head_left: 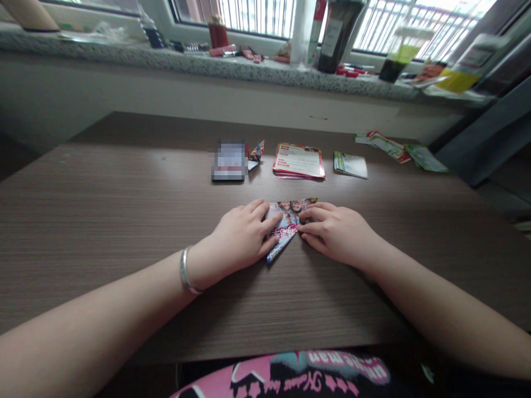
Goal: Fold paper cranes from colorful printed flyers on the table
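A colourful printed paper, folded into a pointed triangular shape, lies flat on the brown wooden table. My left hand lies on its left half with fingers stretched flat, pressing it down. My right hand touches the paper's right edge, its fingers drawn together and pressed on the fold. A silver bangle circles my left wrist. Part of the paper is hidden under my left fingers.
Farther back lie a dark phone, a small folded paper piece, a stack of red-and-white leaflets, a green leaflet and more leaflets at the right. Bottles and jars crowd the stone windowsill.
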`<state>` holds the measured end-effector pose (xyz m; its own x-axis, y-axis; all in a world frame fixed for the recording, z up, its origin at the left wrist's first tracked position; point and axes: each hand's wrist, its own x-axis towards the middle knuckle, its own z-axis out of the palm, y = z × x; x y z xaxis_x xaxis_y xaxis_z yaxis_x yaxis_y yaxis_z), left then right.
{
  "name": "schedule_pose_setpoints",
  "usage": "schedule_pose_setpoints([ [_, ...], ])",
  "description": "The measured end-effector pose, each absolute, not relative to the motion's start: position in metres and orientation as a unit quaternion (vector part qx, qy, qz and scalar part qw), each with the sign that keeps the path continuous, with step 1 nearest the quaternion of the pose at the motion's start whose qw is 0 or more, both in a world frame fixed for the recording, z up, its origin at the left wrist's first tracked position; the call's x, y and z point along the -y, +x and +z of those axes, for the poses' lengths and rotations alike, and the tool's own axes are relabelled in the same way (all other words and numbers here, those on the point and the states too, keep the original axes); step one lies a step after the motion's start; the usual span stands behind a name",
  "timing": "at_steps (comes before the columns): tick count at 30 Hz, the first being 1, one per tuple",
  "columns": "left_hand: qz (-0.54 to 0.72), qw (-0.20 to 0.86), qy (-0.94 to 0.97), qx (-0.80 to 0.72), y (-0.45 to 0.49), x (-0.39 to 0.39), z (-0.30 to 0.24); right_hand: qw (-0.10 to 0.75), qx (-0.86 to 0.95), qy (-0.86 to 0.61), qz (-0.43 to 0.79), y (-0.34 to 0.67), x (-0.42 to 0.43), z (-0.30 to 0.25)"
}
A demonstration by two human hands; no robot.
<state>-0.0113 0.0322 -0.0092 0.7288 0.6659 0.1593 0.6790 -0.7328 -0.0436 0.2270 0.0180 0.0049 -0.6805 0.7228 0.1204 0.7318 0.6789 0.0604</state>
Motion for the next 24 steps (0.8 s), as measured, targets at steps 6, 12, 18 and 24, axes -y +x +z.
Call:
schedule_pose_setpoints([
  [6, -0.045, 0.058, -0.930, 0.361, -0.010, -0.033, -0.007, 0.040, 0.909, -0.411, -0.060, 0.227, -0.017, 0.007],
  [12, -0.048, 0.065, -0.929, 0.361, -0.011, -0.032, -0.009, 0.031, 0.893, -0.442, -0.086, 0.227, -0.019, 0.006],
  [18, -0.045, 0.074, -0.928, 0.362, -0.012, -0.032, -0.009, 0.009, 0.852, -0.510, -0.113, 0.231, -0.025, 0.004],
  [24, -0.043, 0.073, -0.929, 0.361, -0.012, -0.031, -0.012, -0.005, 0.822, -0.555, -0.129, 0.237, -0.033, 0.001],
])
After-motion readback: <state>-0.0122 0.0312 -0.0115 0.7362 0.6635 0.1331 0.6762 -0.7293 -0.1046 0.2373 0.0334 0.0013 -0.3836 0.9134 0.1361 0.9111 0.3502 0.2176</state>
